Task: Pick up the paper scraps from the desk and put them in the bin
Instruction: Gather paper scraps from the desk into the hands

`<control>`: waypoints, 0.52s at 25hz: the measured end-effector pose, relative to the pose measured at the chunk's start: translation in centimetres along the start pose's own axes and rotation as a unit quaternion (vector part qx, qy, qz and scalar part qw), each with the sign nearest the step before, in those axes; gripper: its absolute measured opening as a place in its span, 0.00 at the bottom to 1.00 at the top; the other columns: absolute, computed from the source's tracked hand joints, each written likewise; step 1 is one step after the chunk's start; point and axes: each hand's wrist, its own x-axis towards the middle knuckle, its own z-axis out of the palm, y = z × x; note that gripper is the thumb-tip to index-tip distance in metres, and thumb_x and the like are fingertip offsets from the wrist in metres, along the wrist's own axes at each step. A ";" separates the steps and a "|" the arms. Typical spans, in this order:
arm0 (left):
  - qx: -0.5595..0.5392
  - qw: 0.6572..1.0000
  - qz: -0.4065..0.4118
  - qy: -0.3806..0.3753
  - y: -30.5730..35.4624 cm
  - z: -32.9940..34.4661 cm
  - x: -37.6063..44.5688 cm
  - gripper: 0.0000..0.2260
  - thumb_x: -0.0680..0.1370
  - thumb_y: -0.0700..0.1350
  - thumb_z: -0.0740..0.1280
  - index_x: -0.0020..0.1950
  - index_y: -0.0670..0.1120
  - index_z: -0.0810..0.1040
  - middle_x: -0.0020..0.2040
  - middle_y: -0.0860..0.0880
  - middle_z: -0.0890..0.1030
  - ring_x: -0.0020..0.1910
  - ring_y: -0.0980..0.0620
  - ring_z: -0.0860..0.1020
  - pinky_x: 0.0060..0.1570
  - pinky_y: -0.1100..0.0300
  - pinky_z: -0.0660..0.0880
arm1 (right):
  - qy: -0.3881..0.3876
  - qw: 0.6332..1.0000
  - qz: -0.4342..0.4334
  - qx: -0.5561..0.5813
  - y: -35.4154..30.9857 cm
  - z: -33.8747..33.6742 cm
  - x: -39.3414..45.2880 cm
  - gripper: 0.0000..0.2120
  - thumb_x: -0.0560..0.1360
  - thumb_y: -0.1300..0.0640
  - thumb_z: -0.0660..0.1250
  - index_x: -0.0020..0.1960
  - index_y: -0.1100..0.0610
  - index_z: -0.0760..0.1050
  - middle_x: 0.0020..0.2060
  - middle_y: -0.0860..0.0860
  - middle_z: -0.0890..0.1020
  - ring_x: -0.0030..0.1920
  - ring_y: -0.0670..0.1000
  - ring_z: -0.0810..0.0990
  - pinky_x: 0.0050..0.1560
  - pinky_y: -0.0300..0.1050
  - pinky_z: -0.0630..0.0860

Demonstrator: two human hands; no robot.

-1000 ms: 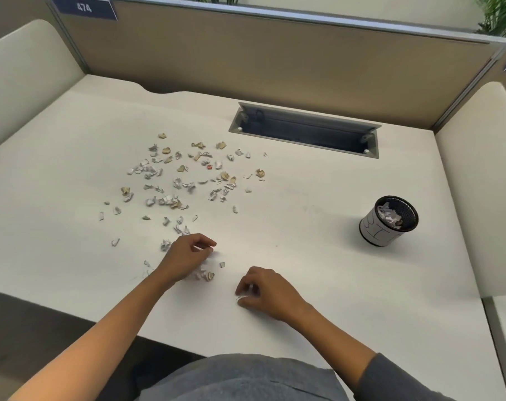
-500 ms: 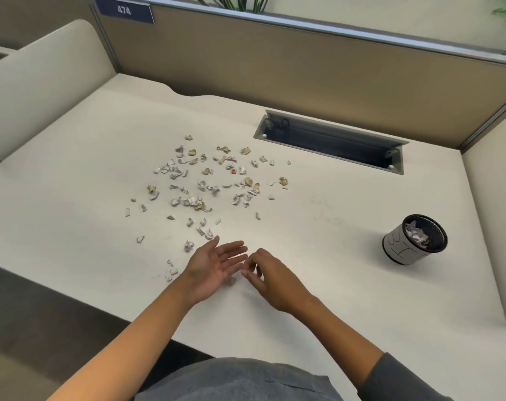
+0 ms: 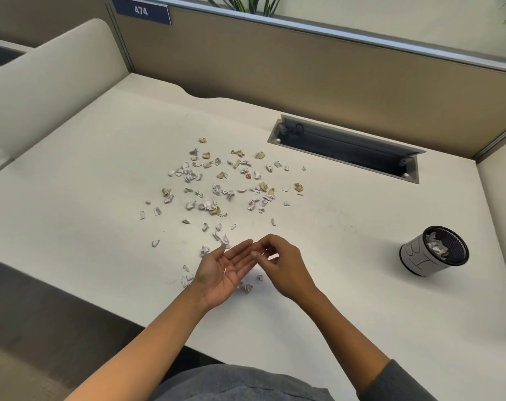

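Several small white and tan paper scraps [image 3: 217, 186] lie scattered over the middle of the white desk [image 3: 72, 198]. A few more scraps [image 3: 246, 286] sit just under my hands. My left hand [image 3: 225, 270] is held palm up and open above the desk's near part. My right hand [image 3: 283, 264] is beside it, its fingers pinched together over the left fingertips with a white bit showing between them. The bin [image 3: 416, 259], a small black mesh cup with a white label, stands at the right and holds scraps.
A recessed cable tray [image 3: 344, 149] is open at the back of the desk. A tan partition [image 3: 275, 68] with a "474" plate [image 3: 141, 10] runs behind it. Cream dividers [image 3: 43, 76] flank the desk. The front edge lies close below my forearms.
My left hand lifted off the scraps and turned palm up. My right hand rose from the desk and moved left to the left fingertips. The view shifted left.
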 end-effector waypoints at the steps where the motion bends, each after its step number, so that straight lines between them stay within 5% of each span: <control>1: -0.006 1.000 0.011 0.002 0.5 -0.3 -0.1 0.25 0.84 0.50 0.51 0.59 0.31 0.79 0.64 0.33 0.77 0.63 0.38 0.78 0.62 0.46 0.76 | 0.009 0.999 0.028 -0.013 0.6 0.0 0.0 0.04 0.75 0.56 0.71 0.46 0.48 0.77 0.44 0.43 0.81 0.44 0.43 0.80 0.42 0.35 0.76; 8: -0.028 0.996 0.085 0.028 4.8 -2.1 -0.6 0.26 0.84 0.50 0.51 0.54 0.32 0.82 0.61 0.35 0.80 0.60 0.39 0.80 0.58 0.43 0.77 | -0.103 0.967 0.114 -0.205 3.8 3.6 -1.8 0.38 0.64 0.37 0.77 0.67 0.51 0.66 0.59 0.47 0.69 0.56 0.47 0.75 0.56 0.40 0.73; 13: -0.034 0.995 0.082 0.037 5.0 -3.0 -0.7 0.26 0.84 0.50 0.52 0.53 0.32 0.83 0.61 0.36 0.80 0.60 0.38 0.80 0.57 0.43 0.77 | -0.097 0.966 0.053 -0.233 3.0 6.7 -1.2 0.36 0.66 0.35 0.73 0.66 0.50 0.67 0.57 0.47 0.67 0.52 0.48 0.73 0.49 0.42 0.74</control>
